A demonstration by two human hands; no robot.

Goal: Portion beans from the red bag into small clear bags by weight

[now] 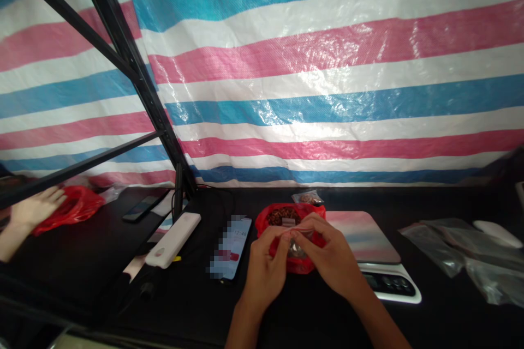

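Note:
My left hand [266, 264] and my right hand [329, 251] pinch a thin pink rubber band [293, 230] between their fingertips. Both hands hover over the mouth of a red plastic bag [305, 212], which holds brown dried pieces [281, 216] and partly hides behind my fingers. A small transparent packet of brown pieces [308, 198] lies just behind the bag. To the right of my right hand stands a digital kitchen scale [362, 234] with a glossy top and a dark display.
A phone with a blurred screen [231, 248] and a white power bank [172, 240] lie left of my hands on the black table [229, 202]. Transparent plastic bags [458, 253] and a white object [497, 233] lie right. A striped tarp [327, 65] hangs behind; a mirror [73, 163] stands left.

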